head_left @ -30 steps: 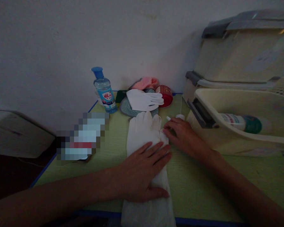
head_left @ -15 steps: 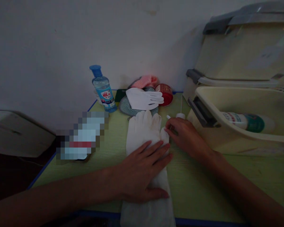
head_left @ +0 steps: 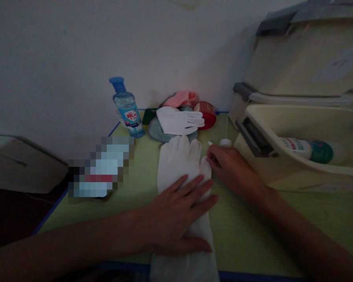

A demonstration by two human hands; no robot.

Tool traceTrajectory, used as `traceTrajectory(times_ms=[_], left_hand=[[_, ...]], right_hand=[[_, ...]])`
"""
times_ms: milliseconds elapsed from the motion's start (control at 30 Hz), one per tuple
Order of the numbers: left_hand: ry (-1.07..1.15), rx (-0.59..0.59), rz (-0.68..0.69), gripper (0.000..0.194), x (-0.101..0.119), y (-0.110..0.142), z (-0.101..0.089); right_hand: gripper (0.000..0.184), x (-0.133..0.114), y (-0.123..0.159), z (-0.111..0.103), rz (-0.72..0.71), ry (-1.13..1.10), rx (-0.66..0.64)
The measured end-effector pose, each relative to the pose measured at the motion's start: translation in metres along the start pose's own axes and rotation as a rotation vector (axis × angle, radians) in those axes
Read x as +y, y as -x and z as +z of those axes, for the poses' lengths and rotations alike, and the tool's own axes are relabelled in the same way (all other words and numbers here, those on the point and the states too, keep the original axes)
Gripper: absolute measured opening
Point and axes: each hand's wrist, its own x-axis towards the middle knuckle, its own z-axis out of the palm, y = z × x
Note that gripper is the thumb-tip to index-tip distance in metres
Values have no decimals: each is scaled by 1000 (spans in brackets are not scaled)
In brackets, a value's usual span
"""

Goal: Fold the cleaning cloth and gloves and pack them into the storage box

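A long white glove (head_left: 179, 160) lies flat on the green table, its fingers pointing away from me and its cuff reaching past the near edge. My left hand (head_left: 179, 217) rests across the glove's palm and cuff with the fingers spread. At the glove's thumb, my right hand (head_left: 229, 164) is closed, fingertips pinched on the thumb's tip. Just beyond the right hand stand a small white cap-like piece (head_left: 225, 142) and a short white tip whose kind I cannot make out.
Behind the glove lie a smaller white glove (head_left: 179, 120), a grey-blue mesh cloth (head_left: 156, 131), a pink cloth (head_left: 184, 98) and a red roll (head_left: 207, 115). A blue bottle (head_left: 128, 109) and a blurred-out phone-like object (head_left: 106, 168) are leftward. A cream bin (head_left: 282, 172) holding a bottle (head_left: 320, 151) stands right.
The glove's thumb has come straighter and further out from the palm, with my right hand shifted slightly right at its tip. My left hand stays flat on the glove. The view tilts slightly.
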Motion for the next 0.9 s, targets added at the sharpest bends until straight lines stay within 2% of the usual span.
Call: traceTrajectory(times_ms=[233, 400, 733, 900], left_hand=[[15, -51, -3, 82, 0, 0, -1], [14, -53, -13, 88, 3, 1, -1], [41, -44, -2, 87, 1, 0, 2], [40, -45, -5, 87, 1, 0, 1]], right_hand=[[16, -5, -1, 4, -61, 185, -5], [14, -5, -2, 4, -3, 213, 18], [22, 3, -10, 10, -15, -46, -28], [17, 5, -26, 9, 95, -146, 99]])
